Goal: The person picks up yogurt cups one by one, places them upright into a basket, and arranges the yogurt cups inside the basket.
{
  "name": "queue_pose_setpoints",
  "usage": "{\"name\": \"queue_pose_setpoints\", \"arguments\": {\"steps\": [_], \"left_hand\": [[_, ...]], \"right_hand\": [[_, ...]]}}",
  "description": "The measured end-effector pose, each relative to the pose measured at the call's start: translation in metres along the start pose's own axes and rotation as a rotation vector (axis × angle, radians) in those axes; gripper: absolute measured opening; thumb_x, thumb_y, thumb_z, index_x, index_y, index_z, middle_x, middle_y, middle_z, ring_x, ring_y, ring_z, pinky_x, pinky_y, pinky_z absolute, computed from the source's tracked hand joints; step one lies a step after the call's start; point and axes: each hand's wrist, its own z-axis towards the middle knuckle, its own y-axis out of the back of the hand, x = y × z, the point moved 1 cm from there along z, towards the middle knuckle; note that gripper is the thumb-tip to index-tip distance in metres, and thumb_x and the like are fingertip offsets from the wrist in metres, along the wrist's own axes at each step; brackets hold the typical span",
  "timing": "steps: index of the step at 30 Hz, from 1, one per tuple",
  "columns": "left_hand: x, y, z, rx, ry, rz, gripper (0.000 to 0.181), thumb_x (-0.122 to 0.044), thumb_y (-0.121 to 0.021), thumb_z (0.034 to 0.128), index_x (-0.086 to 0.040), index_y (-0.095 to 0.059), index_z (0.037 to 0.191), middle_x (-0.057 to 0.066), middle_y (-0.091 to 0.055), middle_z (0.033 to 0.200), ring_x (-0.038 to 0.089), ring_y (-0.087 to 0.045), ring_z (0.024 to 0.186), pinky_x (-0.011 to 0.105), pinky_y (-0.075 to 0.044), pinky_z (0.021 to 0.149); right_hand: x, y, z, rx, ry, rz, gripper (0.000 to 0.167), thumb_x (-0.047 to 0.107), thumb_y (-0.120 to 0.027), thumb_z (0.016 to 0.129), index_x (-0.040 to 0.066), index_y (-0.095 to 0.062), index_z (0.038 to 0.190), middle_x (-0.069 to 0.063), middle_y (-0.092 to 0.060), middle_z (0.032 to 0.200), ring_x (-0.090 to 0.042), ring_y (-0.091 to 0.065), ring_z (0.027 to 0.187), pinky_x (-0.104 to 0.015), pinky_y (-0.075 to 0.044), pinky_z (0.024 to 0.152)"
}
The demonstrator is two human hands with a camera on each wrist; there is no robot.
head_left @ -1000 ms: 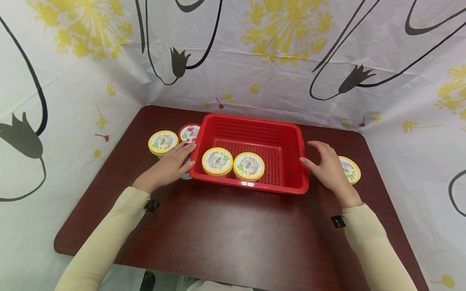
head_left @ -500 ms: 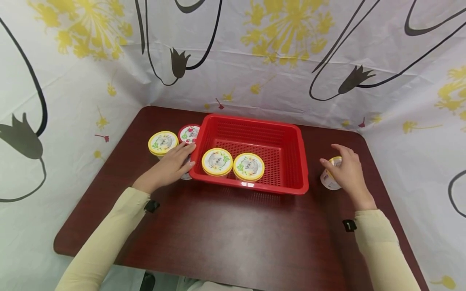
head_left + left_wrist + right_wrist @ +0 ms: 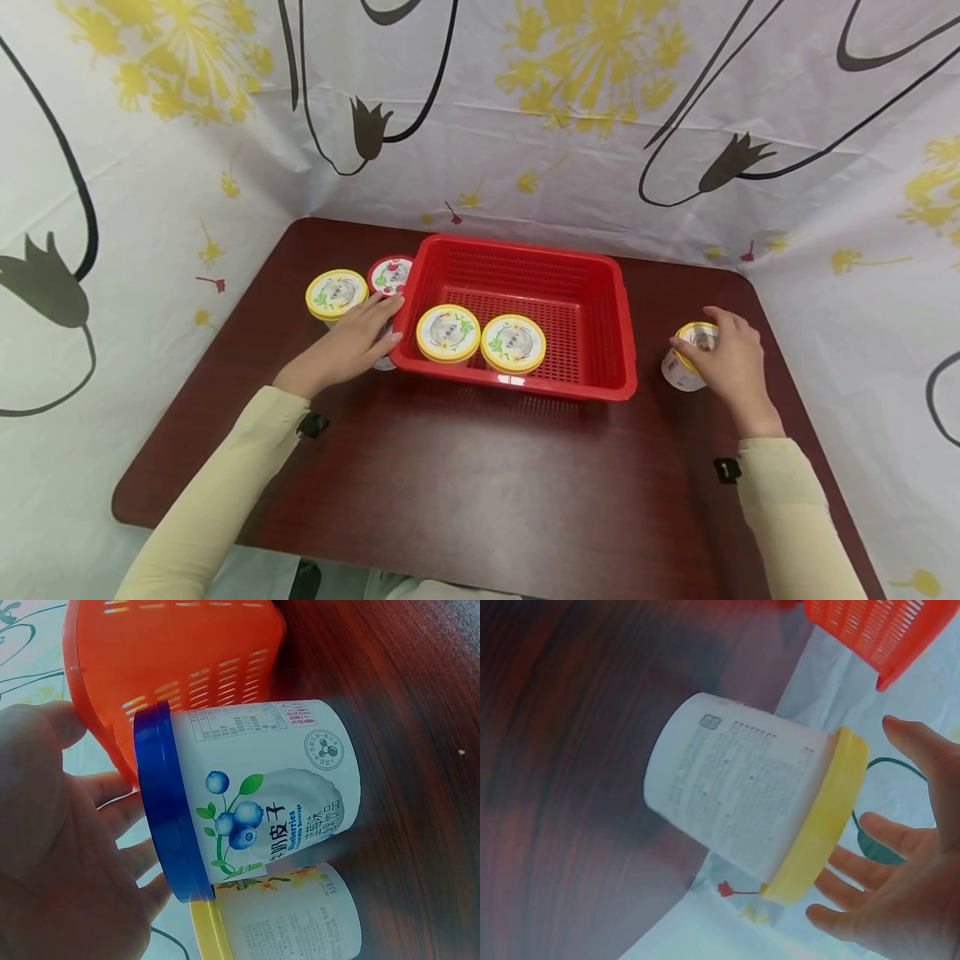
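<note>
My left hand (image 3: 341, 346) lies at the left end of a red plastic basket (image 3: 570, 388), fingers extended over a blueberry milk tub (image 3: 277, 780) with a blue lid. In the left wrist view, the thumb meets the basket rim and the fingers reach behind the lid. That tub is mostly hidden in the head view. To the right, my right hand (image 3: 735, 362) hovers over a yellow-lidded tub (image 3: 735, 787) standing on the table, thumb and fingers spread about its lid without a visible grip. Two yellow-lidded tubs (image 3: 448, 333) stand inside the basket along its front.
Left of the basket stand another yellow-lidded tub (image 3: 337, 293) and a red-lidded tub (image 3: 390, 275), the latter partly hidden. Everything sits on a dark wooden table (image 3: 480, 475). A patterned cloth (image 3: 465, 158) hangs around its back and sides.
My right hand has left the basket's right side and moved right to the yellow-lidded tub, showing more of its lid now. The left hand and basket hold their places.
</note>
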Motion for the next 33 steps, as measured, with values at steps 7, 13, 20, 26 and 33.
{"name": "queue_pose_setpoints", "arguments": {"steps": [7, 13, 20, 26, 33], "left_hand": [[0.000, 0.000, 0.000, 0.000, -0.003, 0.003, 0.076, -0.049, -0.050, 0.0984, -0.020, -0.017, 0.160, 0.005, -0.022, 0.166, 0.032, -0.013, 0.155, 0.060, -0.027, 0.121], [0.000, 0.000, 0.001, 0.003, 0.000, 0.012, 0.076, -0.049, -0.050, 0.0983, -0.020, -0.016, 0.160, 0.006, -0.022, 0.166, 0.033, -0.013, 0.155, 0.060, -0.026, 0.121], [0.000, 0.000, 0.000, 0.002, 0.003, 0.014, 0.076, -0.048, -0.051, 0.0985, -0.019, -0.017, 0.160, 0.006, -0.022, 0.166, 0.032, -0.012, 0.155, 0.060, -0.027, 0.121], [0.000, -0.001, 0.000, -0.001, -0.004, 0.014, 0.075, -0.048, -0.050, 0.0986, -0.019, -0.017, 0.160, 0.006, -0.022, 0.166, 0.033, -0.013, 0.155, 0.059, -0.026, 0.121], [0.001, -0.001, 0.001, 0.000, -0.002, 0.016, 0.076, -0.049, -0.050, 0.0983, -0.020, -0.017, 0.160, 0.005, -0.022, 0.166, 0.032, -0.012, 0.156, 0.060, -0.027, 0.121]], "right_hand": [[-0.010, -0.001, -0.005, 0.029, -0.040, -0.041, 0.076, 0.038, -0.075, 0.084, -0.007, -0.045, 0.138, -0.039, -0.044, 0.136, -0.059, -0.040, 0.122, -0.071, -0.031, 0.096], [-0.014, -0.001, -0.007, 0.046, -0.066, -0.055, 0.079, 0.045, -0.075, 0.083, -0.006, -0.046, 0.137, -0.037, -0.049, 0.132, -0.055, -0.046, 0.116, -0.069, -0.035, 0.089], [-0.016, -0.002, -0.009, 0.071, -0.091, -0.068, 0.084, 0.051, -0.073, 0.083, -0.005, -0.045, 0.138, -0.037, -0.050, 0.131, -0.055, -0.049, 0.114, -0.069, -0.036, 0.086], [-0.012, 0.003, -0.009, 0.028, -0.080, -0.060, 0.082, 0.048, -0.075, 0.082, -0.006, -0.046, 0.137, -0.038, -0.052, 0.128, -0.056, -0.049, 0.112, -0.068, -0.036, 0.087], [0.006, 0.023, -0.006, -0.086, -0.004, -0.013, 0.078, 0.037, -0.081, 0.079, -0.004, -0.048, 0.137, -0.035, -0.057, 0.122, -0.052, -0.052, 0.105, -0.063, -0.038, 0.080]]}}
